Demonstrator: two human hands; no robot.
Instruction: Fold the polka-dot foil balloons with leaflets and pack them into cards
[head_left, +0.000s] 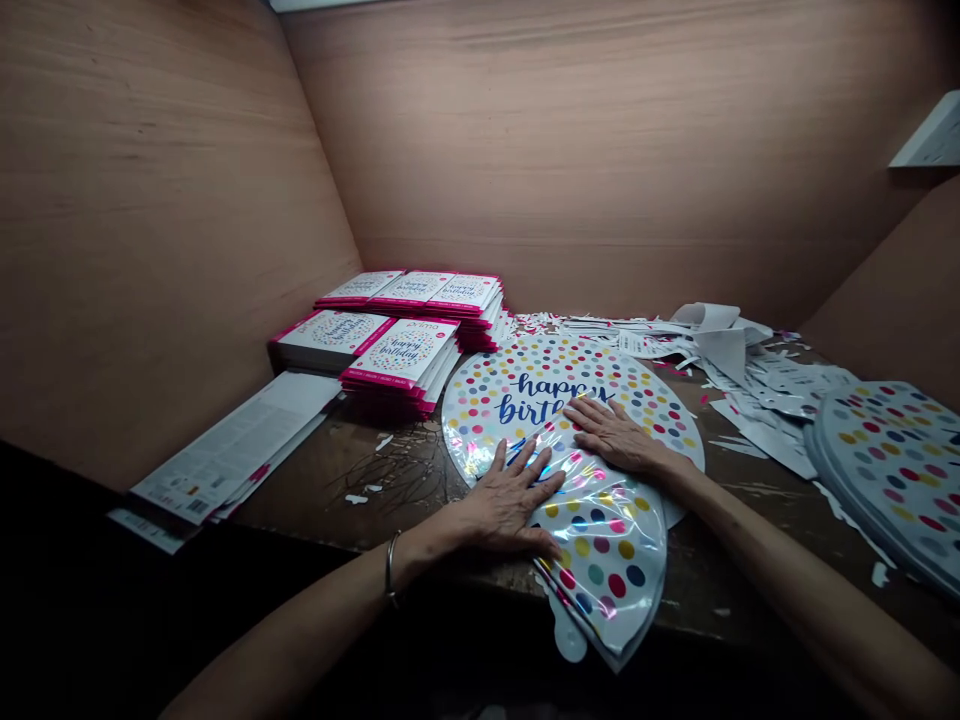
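A round foil balloon (570, 385) with coloured dots and blue "happy birthday" lettering lies flat on the table. Its near half is folded over on itself, and this shiny folded flap (607, 540) hangs past the table's front edge. My left hand (510, 500) presses on the flap with fingers spread, holding nothing. My right hand (615, 435) lies flat along the fold, on the balloon's upper part. Part of the lettering is hidden under my fingers and the flap.
Stacks of pink-edged packaged sheets (405, 360) stand behind the balloon. A pile of similar dotted balloons (892, 480) lies at the right, beside white foil scraps (757, 400). Printed papers (232, 445) overhang the scarred dark table (360, 480) at the left. Wooden walls (150, 220) enclose the corner.
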